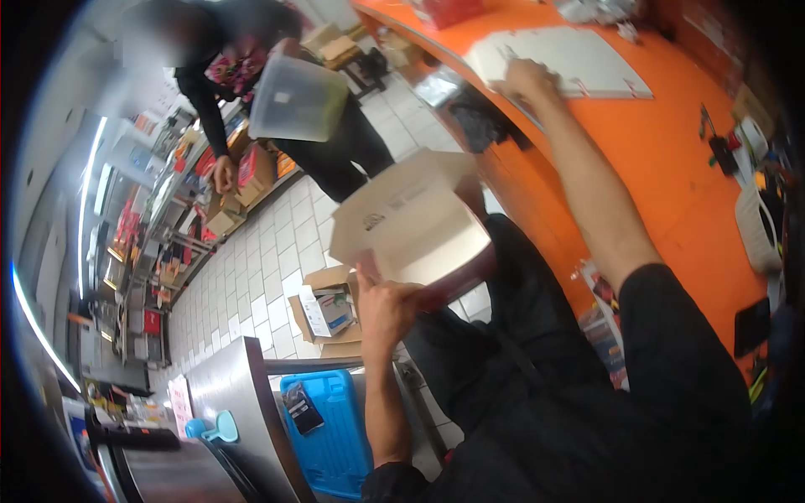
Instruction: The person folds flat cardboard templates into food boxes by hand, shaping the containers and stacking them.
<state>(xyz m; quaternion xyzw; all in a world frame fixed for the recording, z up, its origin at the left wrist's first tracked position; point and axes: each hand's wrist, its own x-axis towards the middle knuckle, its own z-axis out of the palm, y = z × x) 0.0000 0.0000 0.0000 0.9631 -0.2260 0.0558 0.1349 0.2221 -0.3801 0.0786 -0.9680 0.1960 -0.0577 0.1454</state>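
Note:
My left hand [386, 312] grips the near side of an open cardboard box [432, 243] with a pale inside and dark red outside. Its lid stands up, with small dark print on it. The box is tilted above my lap, and its interior shows no contents. My right hand [530, 82] reaches onto the orange counter, its fingers curled at the left edge of a flat white cardboard sheet [579, 60]. Small red marks show along the sheet's near edge. The fingertips are partly hidden.
Across the tiled floor a person in dark clothes holds a clear plastic tub [298, 99] near stocked shelves [180, 210]. An open carton [331, 310] stands on the floor. A blue plastic lid [331, 436] and steel counter [243, 394] are at left. Tools and a phone [751, 329] lie along the orange counter [671, 193].

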